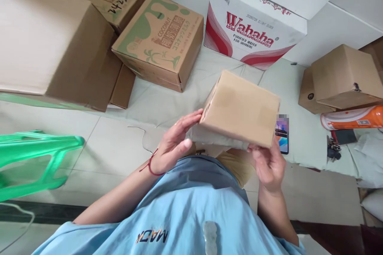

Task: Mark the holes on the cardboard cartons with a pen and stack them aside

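Note:
A small plain brown cardboard box [241, 107] is in front of me, tilted, over the pale green covered surface. My right hand [268, 165] grips its lower right corner, with some fingers hidden beneath and behind it. My left hand [176, 141] has its fingers stretched out and its thumb apart. Its fingertips touch the left side of the box, near the lower left corner. A red cord is tied round the left wrist.
Coconut cartons [163, 42] and a large brown box [50, 44] stand at the left. Behind is a white Wahaha water carton [251, 28]. A phone [283, 141], brown boxes [347, 75], an orange bottle [353, 117] and keys [333, 149] lie rightward. A green stool [50, 159] stands lower left.

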Available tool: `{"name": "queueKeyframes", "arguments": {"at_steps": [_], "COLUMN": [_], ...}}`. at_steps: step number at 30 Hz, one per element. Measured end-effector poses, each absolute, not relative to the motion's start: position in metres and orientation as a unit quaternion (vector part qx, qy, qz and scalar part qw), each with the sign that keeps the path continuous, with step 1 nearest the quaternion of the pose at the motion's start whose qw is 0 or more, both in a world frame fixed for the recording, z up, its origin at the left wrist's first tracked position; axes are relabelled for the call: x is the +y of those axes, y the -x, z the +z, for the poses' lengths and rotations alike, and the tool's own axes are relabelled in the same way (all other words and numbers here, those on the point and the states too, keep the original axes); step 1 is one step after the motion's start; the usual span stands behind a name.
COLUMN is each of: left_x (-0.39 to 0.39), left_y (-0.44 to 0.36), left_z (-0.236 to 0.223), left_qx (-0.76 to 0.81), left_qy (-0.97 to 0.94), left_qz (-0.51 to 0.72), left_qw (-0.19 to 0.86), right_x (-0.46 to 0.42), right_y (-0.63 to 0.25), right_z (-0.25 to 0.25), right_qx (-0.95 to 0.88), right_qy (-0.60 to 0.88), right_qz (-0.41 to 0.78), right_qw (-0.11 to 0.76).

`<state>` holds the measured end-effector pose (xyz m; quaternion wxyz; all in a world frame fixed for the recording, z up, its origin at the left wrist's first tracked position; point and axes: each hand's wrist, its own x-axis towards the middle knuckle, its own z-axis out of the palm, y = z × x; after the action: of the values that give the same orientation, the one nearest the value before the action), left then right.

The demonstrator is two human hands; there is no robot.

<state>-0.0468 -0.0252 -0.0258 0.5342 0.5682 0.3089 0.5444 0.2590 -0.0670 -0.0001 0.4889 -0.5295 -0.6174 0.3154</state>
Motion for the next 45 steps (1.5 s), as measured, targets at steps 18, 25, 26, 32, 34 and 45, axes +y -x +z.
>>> {"name": "queueKeyframes", "arguments": {"at_steps": [18,25,26,32,34,45], "left_x": [-0.027,-0.035,-0.035,-0.029,-0.029,-0.038], "left_y": [0.047,0.053,0.053,0.051,0.05,0.05], "left_z": [-0.017,-0.037,-0.039,-0.04,-0.04,-0.01], "left_qx": [0.268,0.309,0.313,0.352,0.36,0.307], "left_qy": [-0.657,-0.501,-0.466,-0.308,-0.282,-0.38], "left_qz": [0.501,0.56,0.577,0.587,0.565,0.577], "left_qw": [0.496,0.583,0.593,0.66,0.687,0.654], "right_x": [-0.058,-0.075,-0.076,-0.073,-0.07,-0.062], "right_y": [-0.253,-0.252,-0.25,-0.227,-0.219,-0.259], "right_z": [0.0,0.012,0.018,0.039,0.04,0.031], "right_qx": [-0.481,-0.606,-0.637,-0.811,-0.836,-0.591], "right_qy": [0.549,0.519,0.511,0.398,0.38,0.566], "right_qz": [0.411,0.385,0.366,0.237,0.194,0.393], "right_qw": [0.546,0.464,0.445,0.357,0.345,0.42]}}
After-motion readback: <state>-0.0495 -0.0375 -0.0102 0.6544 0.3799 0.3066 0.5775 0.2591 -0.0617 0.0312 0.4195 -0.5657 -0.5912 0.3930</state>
